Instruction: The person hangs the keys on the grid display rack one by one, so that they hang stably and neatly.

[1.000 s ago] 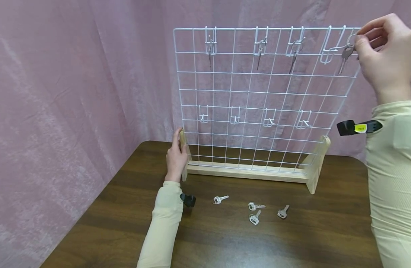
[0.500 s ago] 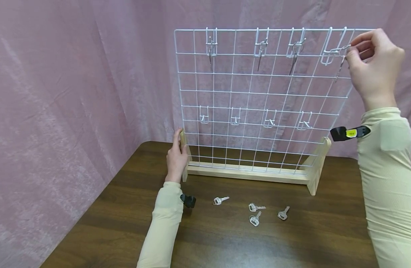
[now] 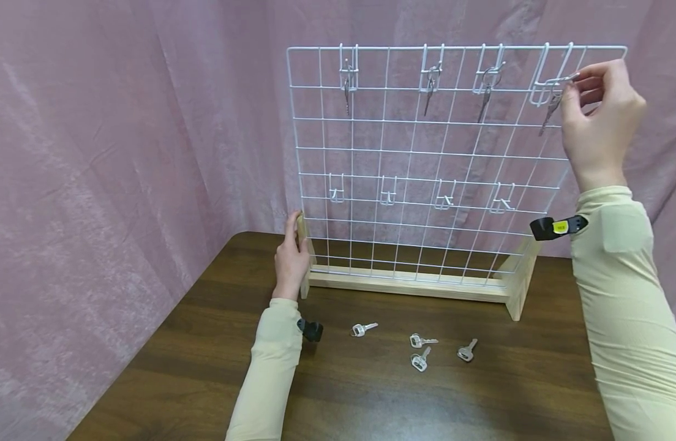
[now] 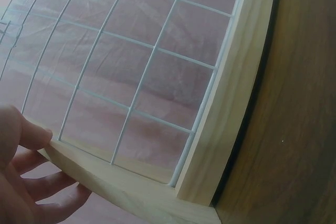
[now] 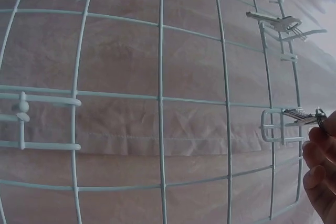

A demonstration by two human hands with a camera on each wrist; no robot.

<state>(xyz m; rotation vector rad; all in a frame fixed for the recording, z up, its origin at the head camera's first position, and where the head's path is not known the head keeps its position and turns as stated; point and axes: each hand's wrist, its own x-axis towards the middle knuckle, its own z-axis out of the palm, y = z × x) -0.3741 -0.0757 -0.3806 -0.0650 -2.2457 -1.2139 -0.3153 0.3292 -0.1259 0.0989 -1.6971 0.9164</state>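
Note:
At the rack's top right, my right hand (image 3: 604,122) pinches the ring of a silver key (image 3: 550,115) beside the rightmost white hook (image 3: 548,84). The ring appears to be around the hook's arm, though the fingers partly cover it. In the right wrist view this key (image 5: 299,116) points away from the fingertips. My left hand (image 3: 291,260) holds the wooden side piece (image 4: 100,174) of the stand, thumb on one face and fingers on the other. White wire grid panel (image 3: 395,150) stands upright in the wooden base (image 3: 404,283). More keys hang from the other top hooks, one being this key (image 3: 485,98).
On the brown table (image 3: 338,392) before the rack lie several loose keys, among them one at the left (image 3: 363,329) and another at the right (image 3: 467,350). Lower hooks, such as this small hook (image 3: 444,199), bear no keys. A pink curtain (image 3: 150,122) hangs behind.
My right hand has moved left and slightly down, bringing the key and its ring from the hook's tip inward along its arm. The left hand stays on the stand.

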